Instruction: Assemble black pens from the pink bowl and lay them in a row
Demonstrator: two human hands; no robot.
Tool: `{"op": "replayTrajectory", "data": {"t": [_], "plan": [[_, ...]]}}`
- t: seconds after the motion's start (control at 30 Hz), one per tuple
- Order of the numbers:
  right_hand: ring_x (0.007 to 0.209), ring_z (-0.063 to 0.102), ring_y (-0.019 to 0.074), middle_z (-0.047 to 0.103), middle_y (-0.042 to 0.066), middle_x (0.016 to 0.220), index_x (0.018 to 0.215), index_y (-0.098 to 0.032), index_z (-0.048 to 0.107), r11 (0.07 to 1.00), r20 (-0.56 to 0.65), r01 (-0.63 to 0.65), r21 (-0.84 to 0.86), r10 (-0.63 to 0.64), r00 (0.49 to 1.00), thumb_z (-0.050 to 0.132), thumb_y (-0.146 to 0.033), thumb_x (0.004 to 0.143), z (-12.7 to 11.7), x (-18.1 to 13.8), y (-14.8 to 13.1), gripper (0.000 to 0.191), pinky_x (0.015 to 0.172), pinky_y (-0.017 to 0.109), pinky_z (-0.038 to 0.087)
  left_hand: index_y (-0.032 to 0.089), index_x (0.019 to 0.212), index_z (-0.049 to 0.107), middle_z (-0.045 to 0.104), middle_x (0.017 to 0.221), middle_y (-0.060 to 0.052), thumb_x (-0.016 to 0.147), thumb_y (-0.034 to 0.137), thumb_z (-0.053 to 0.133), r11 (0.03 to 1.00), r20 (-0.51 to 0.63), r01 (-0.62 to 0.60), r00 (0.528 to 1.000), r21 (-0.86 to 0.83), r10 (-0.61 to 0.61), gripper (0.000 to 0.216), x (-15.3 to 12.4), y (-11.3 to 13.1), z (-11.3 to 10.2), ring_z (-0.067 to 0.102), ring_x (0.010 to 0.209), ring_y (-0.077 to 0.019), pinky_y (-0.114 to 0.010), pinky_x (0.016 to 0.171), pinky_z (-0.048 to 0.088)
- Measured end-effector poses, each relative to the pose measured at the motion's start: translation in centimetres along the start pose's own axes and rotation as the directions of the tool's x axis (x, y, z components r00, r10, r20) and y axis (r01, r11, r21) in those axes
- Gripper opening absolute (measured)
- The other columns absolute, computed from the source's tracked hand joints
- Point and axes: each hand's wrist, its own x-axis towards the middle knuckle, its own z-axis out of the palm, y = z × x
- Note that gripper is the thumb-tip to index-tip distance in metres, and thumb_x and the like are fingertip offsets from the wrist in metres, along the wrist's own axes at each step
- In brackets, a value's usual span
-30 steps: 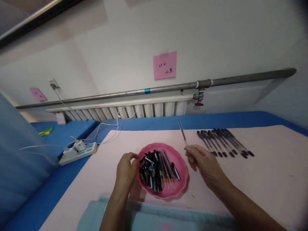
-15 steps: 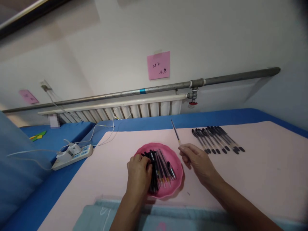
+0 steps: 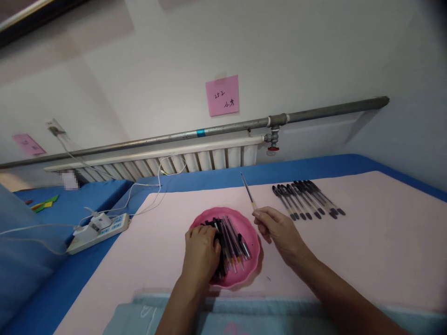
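Note:
My right hand (image 3: 279,230) pinches a thin pen refill (image 3: 247,189) near its lower end, and the refill slants up to the left above the pink paper. My left hand (image 3: 201,249) reaches into the left part of a pink scalloped plate (image 3: 256,253), its fingers curled down over black pen parts; what they grip is hidden. Clear refills (image 3: 233,242) lie side by side in the plate. A black pen cap (image 3: 240,240) rests toward the plate's right side. To the right, several capped pens (image 3: 304,200) lie in a slanting row on the paper.
Pink paper (image 3: 366,246) covers the blue table (image 3: 223,179). Light blue cloth (image 3: 139,316) lies along the near edge. On the left sits a power strip (image 3: 115,227) with plugs and white cables. A radiator (image 3: 220,159) and pipe (image 3: 237,125) run along the wall behind.
The whole view has shifted a little, so things appear slightly further left. Both hands keep nearly the same pose, the right with the refill, the left in the plate.

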Motion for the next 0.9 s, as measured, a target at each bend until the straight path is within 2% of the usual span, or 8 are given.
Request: {"op": "replayTrajectory", "data": {"t": [0.23,0.37,0.5,0.57,0.63,0.73,0.8,0.9], "plan": [[0.039,0.039,0.0084,0.050,-0.006,0.049,0.067,-0.019,0.059,1.000,0.016,0.003,-0.012,-0.002,1.000,0.063,-0.041,0.072,0.1,-0.2,-0.1,0.023,0.038,0.022,0.029,0.023,0.100,0.064,0.066,0.104,-0.007,0.079,0.017,0.047,0.999,0.015,-0.008,1.000,0.040,0.007,0.028,0.1,0.2,-0.2,0.053,0.102,-0.0261,-0.043,0.091,0.031],[0.039,0.039,0.0081,0.050,-0.006,0.049,0.067,-0.019,0.059,0.999,0.025,0.019,-0.037,-0.019,1.000,0.060,-0.041,0.074,0.1,-0.2,0.0,0.023,0.038,0.022,0.029,0.023,0.091,0.067,0.068,0.094,-0.007,0.078,0.013,0.048,0.999,0.003,0.013,1.000,0.037,-0.013,0.025,0.2,0.2,-0.1,0.055,0.097,-0.0255,-0.042,0.088,0.033],[0.041,0.040,0.0088,0.050,-0.006,0.050,0.069,-0.019,0.060,0.995,0.041,0.055,-0.082,-0.052,0.998,0.058,-0.039,0.075,0.0,-0.3,-0.1,0.021,0.039,0.022,0.030,0.022,0.080,0.068,0.069,0.085,-0.006,0.078,0.017,0.052,0.951,-0.099,0.061,0.991,-0.304,-0.095,0.017,0.2,-0.1,-0.4,0.059,0.086,-0.0229,-0.038,0.082,0.038],[0.046,0.045,0.0102,0.053,-0.005,0.054,0.070,-0.020,0.061,0.987,0.076,0.091,-0.128,-0.082,0.994,0.058,-0.037,0.076,-0.1,-0.4,-0.2,0.019,0.043,0.023,0.034,0.021,0.081,0.067,0.069,0.083,-0.005,0.078,0.025,0.055,0.753,-0.115,0.117,0.962,-0.648,-0.248,0.013,0.2,-0.5,-0.8,0.061,0.080,-0.0204,-0.034,0.077,0.042],[0.056,0.052,0.0124,0.058,-0.003,0.061,0.073,-0.021,0.062,0.952,0.161,0.190,-0.242,-0.154,0.975,0.056,-0.035,0.078,-0.2,-0.7,-0.3,0.017,0.051,0.024,0.040,0.020,0.083,0.065,0.069,0.080,-0.004,0.075,0.030,0.060,0.363,-0.021,0.143,0.912,-0.921,-0.410,0.014,0.1,-1.0,-1.4,0.064,0.078,-0.0190,-0.031,0.074,0.046],[0.069,0.057,0.0152,0.065,0.000,0.073,0.079,-0.022,0.063,0.781,0.331,0.428,-0.455,-0.297,0.895,0.050,-0.033,0.084,-0.2,-1.1,-0.6,0.018,0.065,0.027,0.043,0.016,0.081,0.062,0.069,0.075,-0.004,0.066,0.025,0.070,-0.152,0.155,0.088,0.844,-0.984,-0.513,0.018,0.2,-1.8,-2.5,0.067,0.075,-0.0193,-0.032,0.073,0.051],[0.069,0.057,0.0164,0.066,0.001,0.073,0.078,-0.022,0.063,0.616,0.422,0.566,-0.549,-0.380,0.823,0.046,-0.032,0.087,0.0,-1.4,-0.8,0.021,0.067,0.030,0.043,0.014,0.079,0.061,0.069,0.073,-0.005,0.063,0.018,0.072,-0.296,0.196,0.037,0.824,-0.955,-0.532,0.019,0.2,-2.1,-3.1,0.068,0.074,-0.0202,-0.032,0.071,0.053],[0.064,0.055,0.0168,0.065,0.002,0.067,0.076,-0.022,0.061,0.389,0.547,0.710,-0.587,-0.457,0.702,0.041,-0.031,0.091,0.4,-1.7,-0.9,0.027,0.066,0.031,0.041,0.013,0.077,0.061,0.070,0.073,-0.007,0.064,0.015,0.072,-0.375,0.202,-0.007,0.833,-0.927,-0.515,0.017,0.3,-2.3,-3.4,0.069,0.074,-0.0213,-0.032,0.069,0.055]]}}
